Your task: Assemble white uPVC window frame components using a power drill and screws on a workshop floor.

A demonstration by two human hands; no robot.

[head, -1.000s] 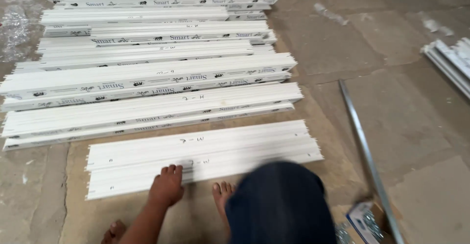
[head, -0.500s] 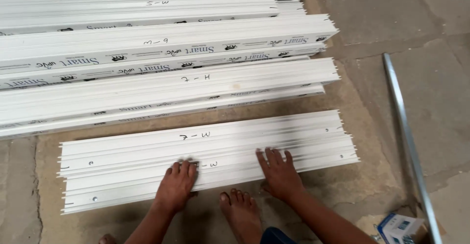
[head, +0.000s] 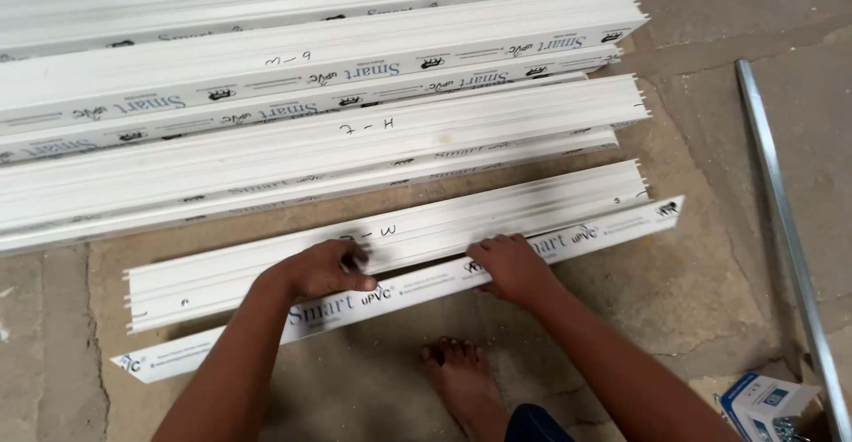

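At centre frame we grip a long white profile strip [head: 399, 291] — left hand [head: 324, 269] and right hand [head: 513, 266] both curled over its upper edge, seemingly tilting it off the short stack of white profiles [head: 497, 216] behind. A bare foot [head: 461, 380] rests below; a metal rail [head: 785, 220] lies right.

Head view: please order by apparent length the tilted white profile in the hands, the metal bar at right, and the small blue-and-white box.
1. Tilted white profile
2. Metal bar, cut off by the frame, so unsure
3. Blue-and-white box
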